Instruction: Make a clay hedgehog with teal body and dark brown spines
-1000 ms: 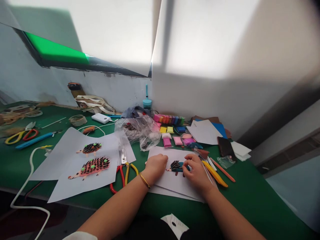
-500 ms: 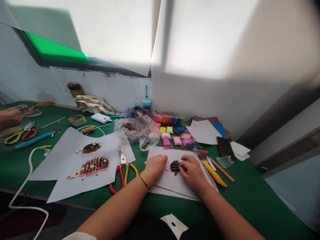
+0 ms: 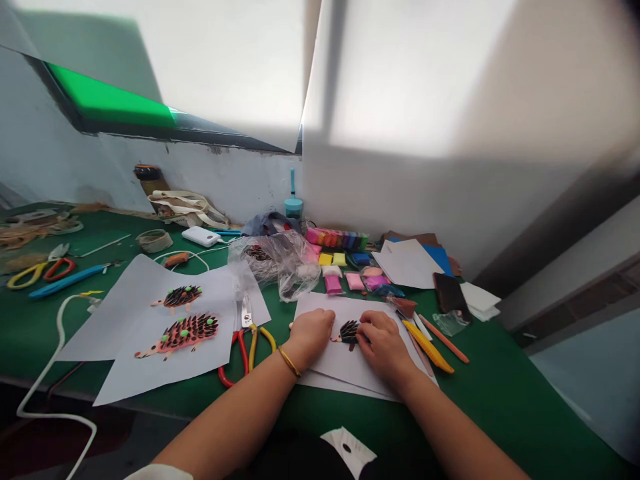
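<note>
A small hedgehog figure (image 3: 349, 331) with dark spikes and a pink snout lies on a white paper sheet (image 3: 335, 368). Its right end is partly hidden by my right hand (image 3: 383, 343), whose fingers are bent and pressed against it; whatever they pinch is too small to make out. My left hand (image 3: 311, 339) rests curled on the sheet's left part, just left of the snout, and what its fingers hold, if anything, is hidden. Two larger spiky hedgehogs with green dots, an upper one (image 3: 181, 298) and a lower one (image 3: 184, 335), lie on paper at the left.
Red-and-yellow-handled scissors (image 3: 247, 340) lie left of my left hand. Clay packets (image 3: 333, 285) and a plastic bag (image 3: 280, 257) stand behind the sheet. A yellow cutter (image 3: 429, 347) lies at the right. A white cable (image 3: 60, 333) crosses the left side.
The other person's hand at the far left has left the view. My right fingers have shifted slightly on the hedgehog's right end; my left hand has stayed put.
</note>
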The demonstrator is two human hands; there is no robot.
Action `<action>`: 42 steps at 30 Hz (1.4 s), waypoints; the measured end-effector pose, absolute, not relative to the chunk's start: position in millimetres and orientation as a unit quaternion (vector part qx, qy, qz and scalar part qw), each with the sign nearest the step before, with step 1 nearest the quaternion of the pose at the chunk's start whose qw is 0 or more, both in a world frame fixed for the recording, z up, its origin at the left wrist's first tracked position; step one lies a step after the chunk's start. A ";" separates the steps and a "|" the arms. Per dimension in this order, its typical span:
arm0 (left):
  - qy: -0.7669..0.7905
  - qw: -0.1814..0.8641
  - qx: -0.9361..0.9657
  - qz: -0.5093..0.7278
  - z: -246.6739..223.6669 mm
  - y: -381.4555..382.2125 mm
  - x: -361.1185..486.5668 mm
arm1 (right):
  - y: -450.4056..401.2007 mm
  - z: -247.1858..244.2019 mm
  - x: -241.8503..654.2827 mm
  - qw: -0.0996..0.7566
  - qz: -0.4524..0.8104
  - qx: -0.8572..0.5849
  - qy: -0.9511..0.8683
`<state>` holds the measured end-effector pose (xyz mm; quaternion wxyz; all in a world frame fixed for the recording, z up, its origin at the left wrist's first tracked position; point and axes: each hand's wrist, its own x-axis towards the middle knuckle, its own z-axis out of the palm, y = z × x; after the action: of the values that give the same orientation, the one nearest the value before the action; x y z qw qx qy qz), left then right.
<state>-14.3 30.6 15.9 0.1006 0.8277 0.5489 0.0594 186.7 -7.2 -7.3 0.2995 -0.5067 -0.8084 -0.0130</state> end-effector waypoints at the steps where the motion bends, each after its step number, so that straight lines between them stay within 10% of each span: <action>1: 0.549 0.099 0.828 0.060 15.4 30.7 -14.4 | -7.3 -7.6 186.8 0.302 -0.011 -0.508 -0.807; 42: 0.547 0.104 0.826 0.090 5.8 32.8 -16.9 | -6.2 -10.2 187.5 0.327 0.020 -0.522 -0.787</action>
<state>-16.9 32.8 5.8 0.1038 0.8259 0.5468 0.0899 187.5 -6.2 -10.2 0.3272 -0.5222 -0.7873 0.0204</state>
